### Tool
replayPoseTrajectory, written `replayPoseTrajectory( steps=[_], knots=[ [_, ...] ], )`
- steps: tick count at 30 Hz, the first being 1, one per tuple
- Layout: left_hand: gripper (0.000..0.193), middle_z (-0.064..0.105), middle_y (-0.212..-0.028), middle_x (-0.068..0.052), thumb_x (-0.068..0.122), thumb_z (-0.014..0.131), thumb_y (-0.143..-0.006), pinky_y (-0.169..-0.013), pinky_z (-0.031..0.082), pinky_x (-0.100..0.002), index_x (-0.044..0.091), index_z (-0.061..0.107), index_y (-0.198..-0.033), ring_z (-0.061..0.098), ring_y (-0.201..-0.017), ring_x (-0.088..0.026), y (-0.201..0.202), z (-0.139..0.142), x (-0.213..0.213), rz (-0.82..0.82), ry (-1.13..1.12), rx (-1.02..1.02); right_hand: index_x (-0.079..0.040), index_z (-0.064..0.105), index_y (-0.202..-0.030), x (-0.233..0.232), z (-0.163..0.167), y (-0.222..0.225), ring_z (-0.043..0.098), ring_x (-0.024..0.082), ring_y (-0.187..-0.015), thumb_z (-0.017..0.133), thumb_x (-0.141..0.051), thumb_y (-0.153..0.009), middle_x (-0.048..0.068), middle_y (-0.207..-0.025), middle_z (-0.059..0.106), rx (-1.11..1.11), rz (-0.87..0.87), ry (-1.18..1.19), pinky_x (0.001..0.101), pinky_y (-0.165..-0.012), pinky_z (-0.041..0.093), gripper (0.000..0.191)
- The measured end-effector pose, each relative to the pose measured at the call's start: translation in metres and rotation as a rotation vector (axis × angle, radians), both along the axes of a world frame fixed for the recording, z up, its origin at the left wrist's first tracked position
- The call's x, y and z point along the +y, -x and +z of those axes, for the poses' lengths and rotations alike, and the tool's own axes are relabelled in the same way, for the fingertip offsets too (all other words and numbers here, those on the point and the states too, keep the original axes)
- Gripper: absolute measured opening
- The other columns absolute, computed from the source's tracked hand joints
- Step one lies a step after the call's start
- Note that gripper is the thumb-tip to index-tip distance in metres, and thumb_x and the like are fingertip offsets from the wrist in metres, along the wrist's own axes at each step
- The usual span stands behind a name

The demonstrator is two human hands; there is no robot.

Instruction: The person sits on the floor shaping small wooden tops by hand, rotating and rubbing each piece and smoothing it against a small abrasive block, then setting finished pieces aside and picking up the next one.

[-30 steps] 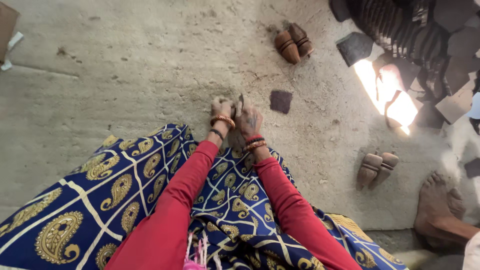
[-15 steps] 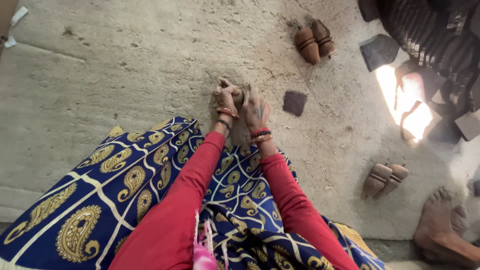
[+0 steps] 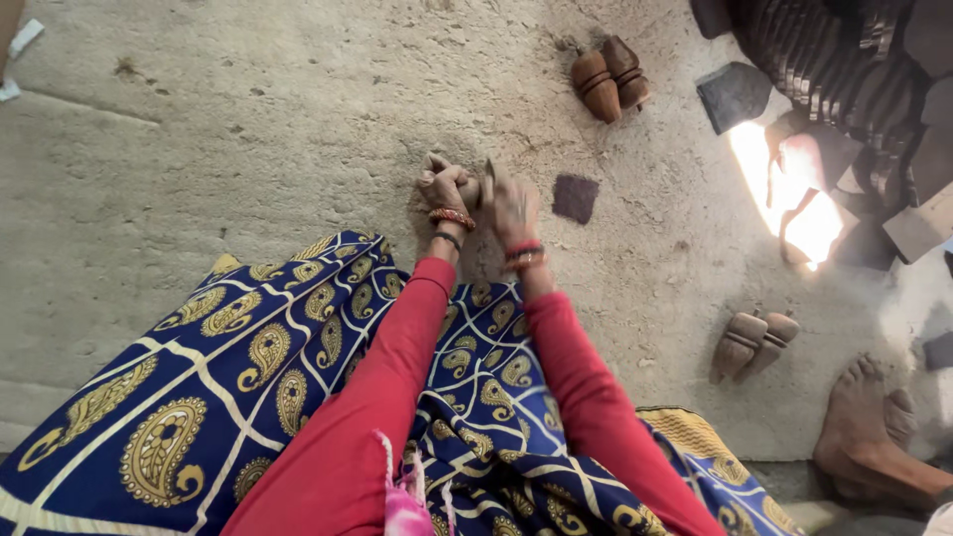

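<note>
Outstretched together, left hand and right hand grip a small brown piece.

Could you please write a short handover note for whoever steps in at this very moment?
Left hand: closed around a small brown piece, low over the concrete floor.
Right hand: beside it, fingers on the same piece; its exact grip is hard to make out.
Nearby: a dark square scrap right of the hands, paired wooden pieces farther off, another pair at right.
Done and left: the piece is in hand; nothing shows how far the work has got.
</note>
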State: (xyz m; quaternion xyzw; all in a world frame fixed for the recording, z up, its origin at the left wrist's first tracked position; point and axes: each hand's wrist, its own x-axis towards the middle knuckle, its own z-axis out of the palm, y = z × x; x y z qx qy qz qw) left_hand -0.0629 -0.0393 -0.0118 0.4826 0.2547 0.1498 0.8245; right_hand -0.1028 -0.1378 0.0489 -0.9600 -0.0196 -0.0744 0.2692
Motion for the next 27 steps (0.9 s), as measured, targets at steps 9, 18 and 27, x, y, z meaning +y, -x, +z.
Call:
replayPoseTrajectory(
  steps=[9,18,27],
  knots=[
    [0.022,0.043,-0.064,0.0,-0.011,0.054,-0.066,-0.049,0.039,-0.028,0.007,0.043,-0.071,0.041,-0.056,-0.012,-0.01,0.001,-0.001,0.04,-0.009,0.069,-0.012,0.065,-0.12,0.023,-0.002,0.03,0.068,0.04,-0.073,0.052,-0.032,-0.103,0.021,-0.084,0.072,0.083,-0.29,-0.15,0.0522,-0.063,0.052,0.03],
    [0.02,0.046,-0.067,0.0,-0.011,0.057,-0.066,-0.057,0.04,-0.028,0.006,0.047,-0.071,0.042,-0.061,-0.013,0.005,0.008,0.002,-0.058,-0.08,-0.043,-0.005,0.076,-0.099,-0.019,0.019,-0.054,0.068,0.039,-0.083,0.061,-0.025,-0.084,0.021,-0.092,0.072,0.35,0.157,-0.148,0.0462,-0.072,0.054,0.029],
    [0.008,0.058,-0.066,-0.002,0.0,0.062,-0.072,-0.061,0.048,-0.028,0.005,0.056,-0.073,0.054,-0.064,-0.012,0.013,-0.003,0.014,-0.324,-0.516,-0.086,0.001,0.077,-0.101,-0.082,-0.014,0.005,0.067,0.014,-0.077,0.067,-0.026,-0.093,0.012,-0.089,0.077,0.257,-0.254,-0.751,0.03,-0.072,0.053,0.03]
  ],
)
